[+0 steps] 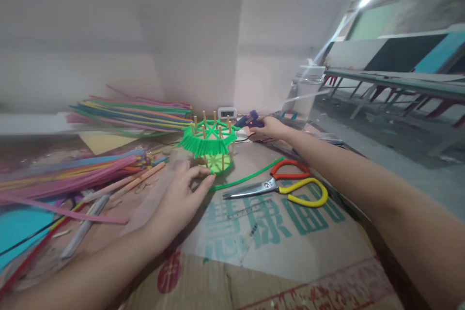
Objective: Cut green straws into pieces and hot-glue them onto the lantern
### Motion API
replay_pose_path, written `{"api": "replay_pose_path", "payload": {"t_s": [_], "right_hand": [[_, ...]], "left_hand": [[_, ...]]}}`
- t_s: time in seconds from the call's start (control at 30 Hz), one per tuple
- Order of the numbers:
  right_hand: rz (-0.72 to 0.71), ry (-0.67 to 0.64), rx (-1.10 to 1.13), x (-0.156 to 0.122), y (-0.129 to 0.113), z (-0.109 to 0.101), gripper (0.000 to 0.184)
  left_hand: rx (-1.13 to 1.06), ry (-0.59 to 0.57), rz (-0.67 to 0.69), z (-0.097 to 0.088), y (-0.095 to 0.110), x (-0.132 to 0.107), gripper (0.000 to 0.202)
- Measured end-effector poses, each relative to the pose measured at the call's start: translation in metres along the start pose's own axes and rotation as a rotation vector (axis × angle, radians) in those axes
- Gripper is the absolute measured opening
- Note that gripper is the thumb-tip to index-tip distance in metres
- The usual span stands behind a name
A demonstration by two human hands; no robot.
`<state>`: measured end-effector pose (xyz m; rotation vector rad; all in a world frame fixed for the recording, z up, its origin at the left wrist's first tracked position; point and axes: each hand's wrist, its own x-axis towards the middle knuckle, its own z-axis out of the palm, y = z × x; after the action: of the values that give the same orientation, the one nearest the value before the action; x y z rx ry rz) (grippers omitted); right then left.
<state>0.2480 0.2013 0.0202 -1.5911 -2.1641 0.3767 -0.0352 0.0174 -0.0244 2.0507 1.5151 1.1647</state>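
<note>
A small green model (210, 147) made of straws and wooden sticks stands on the cardboard sheet (276, 247). My left hand (181, 193) lies beside its base, fingers spread, and its fingertips touch a green straw (247, 177) that runs off to the right. My right hand (271, 128) reaches behind the model and is closed on a blue glue gun (249, 119). Scissors (279, 186) with red and yellow handles lie between my two arms.
Piles of coloured straws (134, 114) lie at the back left and more straws (69, 172) at the left. A clear jar (305, 89) stands at the back right. A small white device (227, 112) sits by the wall. Benches and tables stand far right.
</note>
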Motion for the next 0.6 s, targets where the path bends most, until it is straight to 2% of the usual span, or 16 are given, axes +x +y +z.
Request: {"api": "replay_pose_path", "payload": {"t_s": [0.07, 0.17, 0.27, 0.37, 0.5, 0.6], "right_hand": [[0.003, 0.009, 0.049, -0.002, -0.008, -0.003, 0.024], [-0.008, -0.051, 0.165, -0.012, -0.020, -0.008, 0.016], [-0.046, -0.108, 0.263, -0.026, -0.028, -0.009, 0.020], [-0.089, -0.103, 0.289, -0.033, -0.029, -0.008, 0.026], [-0.095, -0.100, 0.218, -0.021, -0.026, -0.001, 0.024], [-0.061, -0.116, 0.191, -0.003, -0.028, 0.014, 0.025]], "left_hand": [[-0.016, -0.039, -0.003, 0.001, -0.001, 0.001, 0.025], [-0.055, -0.092, 0.003, 0.002, -0.002, 0.002, 0.025], [-0.060, -0.115, -0.010, 0.003, -0.004, 0.002, 0.026], [-0.056, -0.119, -0.006, 0.002, -0.002, 0.002, 0.027], [-0.072, -0.125, -0.008, 0.002, 0.001, 0.003, 0.026], [-0.075, -0.130, -0.005, 0.002, 0.002, 0.003, 0.024]]}}
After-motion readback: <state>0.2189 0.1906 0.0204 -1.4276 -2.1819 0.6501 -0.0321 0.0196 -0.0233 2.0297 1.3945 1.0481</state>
